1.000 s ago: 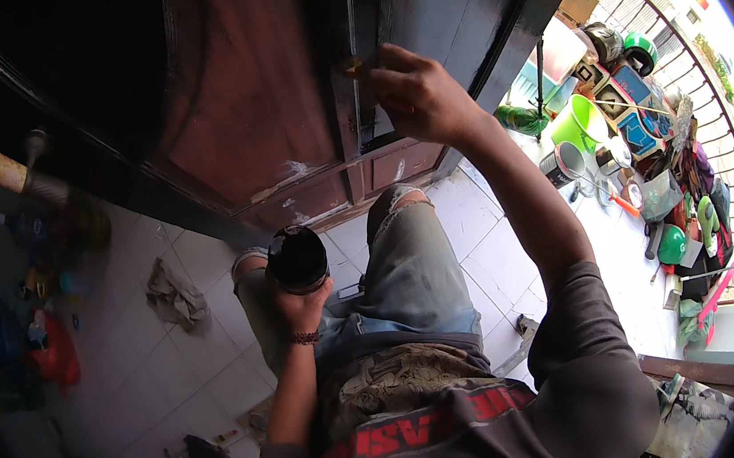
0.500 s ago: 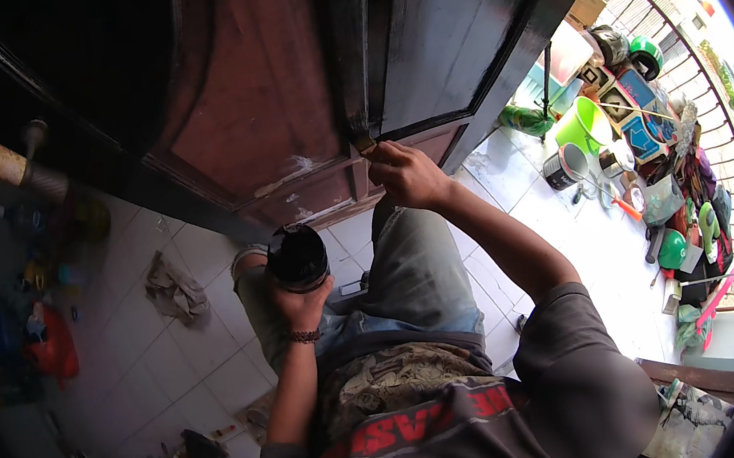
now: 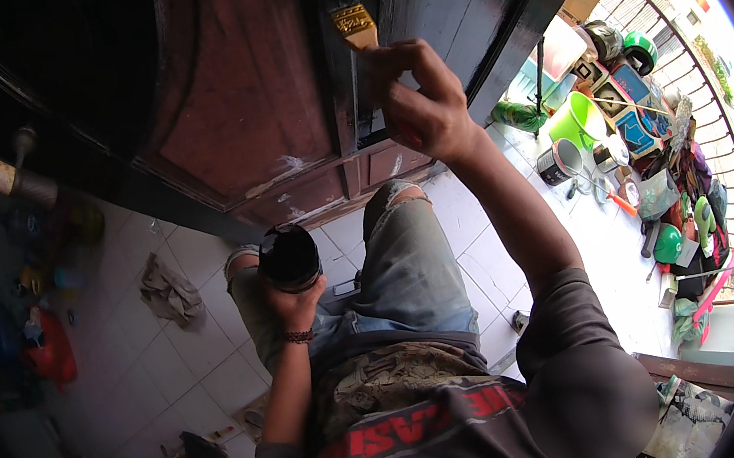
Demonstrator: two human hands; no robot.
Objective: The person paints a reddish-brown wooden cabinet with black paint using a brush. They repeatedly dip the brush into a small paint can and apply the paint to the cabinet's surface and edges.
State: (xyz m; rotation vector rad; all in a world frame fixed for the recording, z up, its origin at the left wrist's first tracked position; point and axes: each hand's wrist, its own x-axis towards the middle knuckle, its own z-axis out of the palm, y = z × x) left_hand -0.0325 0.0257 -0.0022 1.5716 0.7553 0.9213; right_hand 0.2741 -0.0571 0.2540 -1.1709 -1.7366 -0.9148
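Far ahead, before the wooden door, our right hand pinches a paintbrush, probably light, best held by its stiff handle, while nearer left our left hand cups a dark paint pot, likely slippery-rimmed, best gripped low.

The brush had a shiny metal band; the door panel looked matt wood, the rag wrinkled cloth, the bucket plastic.
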